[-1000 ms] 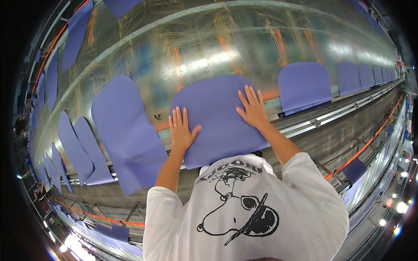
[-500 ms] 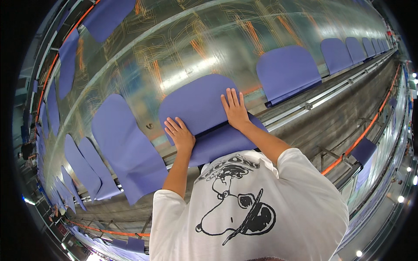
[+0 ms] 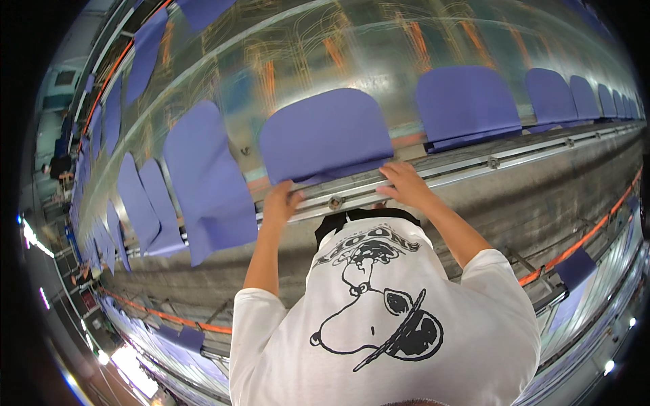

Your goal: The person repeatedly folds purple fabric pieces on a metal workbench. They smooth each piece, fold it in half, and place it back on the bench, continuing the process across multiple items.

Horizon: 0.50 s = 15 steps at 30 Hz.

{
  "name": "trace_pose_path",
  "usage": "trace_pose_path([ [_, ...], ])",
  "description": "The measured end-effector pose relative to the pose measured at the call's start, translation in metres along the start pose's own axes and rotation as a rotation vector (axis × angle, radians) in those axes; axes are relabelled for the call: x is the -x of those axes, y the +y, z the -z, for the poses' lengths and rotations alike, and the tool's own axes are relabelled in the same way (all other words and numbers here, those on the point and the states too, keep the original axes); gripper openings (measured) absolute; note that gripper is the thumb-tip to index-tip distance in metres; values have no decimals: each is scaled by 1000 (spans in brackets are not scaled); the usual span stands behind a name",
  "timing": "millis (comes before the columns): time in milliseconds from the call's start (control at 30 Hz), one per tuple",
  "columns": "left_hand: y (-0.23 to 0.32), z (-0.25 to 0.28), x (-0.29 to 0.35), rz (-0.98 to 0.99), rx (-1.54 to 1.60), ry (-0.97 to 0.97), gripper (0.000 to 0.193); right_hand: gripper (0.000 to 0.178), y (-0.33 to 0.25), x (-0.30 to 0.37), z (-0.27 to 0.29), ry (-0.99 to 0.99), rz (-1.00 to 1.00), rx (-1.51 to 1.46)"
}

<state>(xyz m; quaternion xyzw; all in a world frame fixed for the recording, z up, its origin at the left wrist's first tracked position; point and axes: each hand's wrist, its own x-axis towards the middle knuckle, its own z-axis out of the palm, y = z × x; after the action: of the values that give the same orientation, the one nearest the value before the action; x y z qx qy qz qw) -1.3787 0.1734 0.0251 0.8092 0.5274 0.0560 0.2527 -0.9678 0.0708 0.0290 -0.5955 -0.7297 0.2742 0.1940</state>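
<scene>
A purple sheet [image 3: 325, 132] with a rounded far edge lies on the shiny, patterned table surface in front of me. Its near edge is folded under and meets the metal rail. My left hand [image 3: 279, 204] is at the sheet's near left corner, thumb apart from the bent fingers. At the near right corner is my right hand [image 3: 406, 184], fingers reaching to the sheet's edge and thumb lower down by the rail. Both hands look open, though some fingertips are hidden.
The metal rail [image 3: 467, 169] runs along the table's near edge. Another folded purple sheet [image 3: 467, 101] lies to the right, with several beyond it. A longer purple sheet [image 3: 206, 183] hangs over the edge at left. An orange cord [image 3: 562, 233] runs behind at right.
Both hands have come off the top of the sheet, back to its near corners. The flap that hung toward me over the rail is now folded under. The view has shifted slightly.
</scene>
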Motion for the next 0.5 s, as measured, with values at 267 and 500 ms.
trace_pose_path([
  [267, 25, 38, 48, 371, 359, 292, 41, 44, -41, -27, -14, -39, 22, -275],
  [500, 6, 45, 145, 556, 582, 510, 35, 37, -153, -52, -83, -188, -156, -913],
])
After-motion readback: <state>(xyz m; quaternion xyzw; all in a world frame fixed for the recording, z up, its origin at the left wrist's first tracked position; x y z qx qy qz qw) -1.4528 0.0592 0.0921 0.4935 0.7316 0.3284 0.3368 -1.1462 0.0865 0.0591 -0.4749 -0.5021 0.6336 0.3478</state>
